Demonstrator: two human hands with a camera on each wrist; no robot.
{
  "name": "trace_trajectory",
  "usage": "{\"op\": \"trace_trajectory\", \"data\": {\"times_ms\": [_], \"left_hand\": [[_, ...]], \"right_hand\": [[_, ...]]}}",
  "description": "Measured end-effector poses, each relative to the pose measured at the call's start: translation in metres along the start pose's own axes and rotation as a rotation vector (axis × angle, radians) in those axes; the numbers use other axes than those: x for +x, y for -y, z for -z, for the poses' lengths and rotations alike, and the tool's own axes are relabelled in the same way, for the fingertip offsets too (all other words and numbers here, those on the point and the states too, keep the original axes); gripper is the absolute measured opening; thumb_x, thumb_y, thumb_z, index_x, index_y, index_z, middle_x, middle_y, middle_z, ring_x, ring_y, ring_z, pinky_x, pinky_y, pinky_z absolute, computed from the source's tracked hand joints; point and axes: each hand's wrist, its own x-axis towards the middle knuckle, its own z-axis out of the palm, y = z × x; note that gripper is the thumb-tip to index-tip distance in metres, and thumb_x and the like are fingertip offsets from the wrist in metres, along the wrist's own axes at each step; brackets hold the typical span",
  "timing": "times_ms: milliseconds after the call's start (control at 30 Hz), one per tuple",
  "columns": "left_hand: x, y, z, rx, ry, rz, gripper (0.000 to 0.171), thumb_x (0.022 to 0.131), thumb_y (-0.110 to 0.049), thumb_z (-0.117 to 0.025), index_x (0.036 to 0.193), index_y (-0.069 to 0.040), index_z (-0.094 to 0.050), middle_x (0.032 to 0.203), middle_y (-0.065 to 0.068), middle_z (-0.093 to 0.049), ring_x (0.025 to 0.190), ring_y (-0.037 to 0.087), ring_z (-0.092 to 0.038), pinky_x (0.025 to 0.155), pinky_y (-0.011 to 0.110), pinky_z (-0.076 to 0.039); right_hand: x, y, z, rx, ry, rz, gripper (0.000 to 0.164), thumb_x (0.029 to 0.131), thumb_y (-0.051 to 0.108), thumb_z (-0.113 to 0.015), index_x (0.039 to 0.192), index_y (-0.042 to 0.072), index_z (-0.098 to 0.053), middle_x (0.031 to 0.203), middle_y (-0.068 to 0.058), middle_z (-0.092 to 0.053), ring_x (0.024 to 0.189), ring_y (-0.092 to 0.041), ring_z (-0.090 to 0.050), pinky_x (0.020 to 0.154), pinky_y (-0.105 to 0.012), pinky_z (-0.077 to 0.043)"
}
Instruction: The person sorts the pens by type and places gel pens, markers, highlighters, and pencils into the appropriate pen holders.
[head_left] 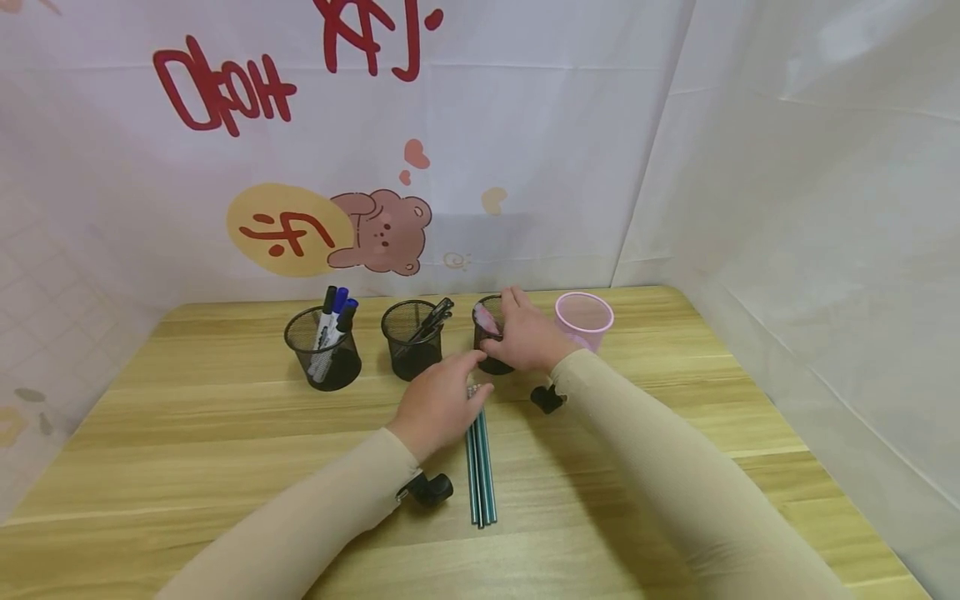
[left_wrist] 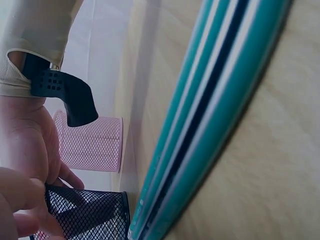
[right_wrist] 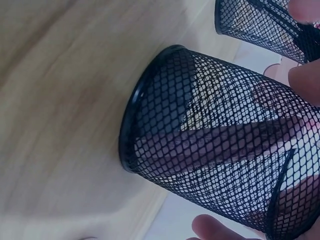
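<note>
My right hand (head_left: 528, 333) holds a black mesh pen cup (right_wrist: 200, 125) near its rim, with the thumb on the near side and fingers on the far side. Inside that upright cup stands a slim item with a pale pink top (head_left: 486, 319). Just left of the cup, my left hand (head_left: 438, 404) hovers with loosely bent fingers and nothing in them. Several teal pencils (head_left: 482, 467) lie side by side on the table, their far ends partly hidden under the left fingers. In the left wrist view the pencils (left_wrist: 200, 115) stretch close beneath that hand.
A black mesh cup (head_left: 408, 358) with black pens stands left of the held cup. Further left another black mesh cup (head_left: 337, 371) holds markers. A pink mesh cup (head_left: 583, 304) sits behind the right wrist. A printed white curtain (head_left: 525, 167) borders the wooden table (head_left: 225, 433).
</note>
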Motion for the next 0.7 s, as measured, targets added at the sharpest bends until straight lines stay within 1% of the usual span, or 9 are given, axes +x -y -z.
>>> {"op": "trace_trajectory", "data": {"times_ms": [100,267,367,500,600,700], "left_hand": [[-0.003,0.002,0.002,0.024,0.025,-0.004,0.050,0.103,-0.037,-0.067,0.146,-0.013,-0.060,0.138,0.007,-0.070,0.124,0.026,-0.069,0.102,0.046,-0.057],[-0.007,0.006,0.005,0.043,0.037,0.000,0.048,0.103,-0.037,-0.067,0.144,-0.014,-0.061,0.139,0.006,-0.070,0.126,0.027,-0.068,0.103,0.048,-0.057],[-0.008,0.008,0.008,0.052,0.047,0.015,0.049,0.103,-0.040,-0.066,0.145,-0.014,-0.060,0.141,0.006,-0.069,0.129,0.028,-0.067,0.106,0.049,-0.055],[-0.011,0.009,0.011,0.051,0.071,0.043,0.052,0.103,-0.042,-0.065,0.147,-0.015,-0.059,0.146,0.007,-0.065,0.135,0.028,-0.062,0.112,0.050,-0.051],[-0.013,0.008,0.014,0.050,0.085,0.054,0.053,0.103,-0.041,-0.065,0.149,-0.016,-0.057,0.149,0.007,-0.063,0.139,0.028,-0.060,0.115,0.050,-0.049],[-0.014,0.007,0.016,0.055,0.093,0.062,0.054,0.103,-0.042,-0.065,0.150,-0.017,-0.057,0.150,0.007,-0.062,0.140,0.028,-0.059,0.115,0.051,-0.049]], "right_hand": [[0.000,-0.001,0.002,0.011,0.015,0.005,0.108,0.096,0.051,-0.067,0.166,-0.005,-0.007,0.175,-0.026,-0.009,0.162,-0.039,-0.021,0.129,-0.048,-0.030],[0.001,-0.002,0.008,0.035,0.029,0.034,0.106,0.096,0.048,-0.070,0.164,-0.007,-0.010,0.173,-0.027,-0.015,0.160,-0.040,-0.025,0.129,-0.050,-0.030],[0.003,-0.003,0.011,0.042,0.050,0.018,0.107,0.095,0.050,-0.073,0.164,-0.005,-0.013,0.171,-0.025,-0.022,0.155,-0.040,-0.035,0.127,-0.051,-0.034],[0.005,-0.003,0.017,0.070,0.091,-0.037,0.109,0.091,0.051,-0.077,0.164,-0.002,-0.016,0.170,-0.023,-0.029,0.149,-0.040,-0.044,0.124,-0.054,-0.038],[0.005,0.000,0.022,0.089,0.110,-0.053,0.113,0.089,0.050,-0.081,0.165,-0.002,-0.015,0.170,-0.024,-0.030,0.150,-0.042,-0.043,0.124,-0.055,-0.037],[0.003,0.001,0.024,0.088,0.107,-0.040,0.120,0.086,0.050,-0.084,0.166,-0.001,-0.010,0.172,-0.025,-0.025,0.153,-0.042,-0.039,0.126,-0.053,-0.034]]}}
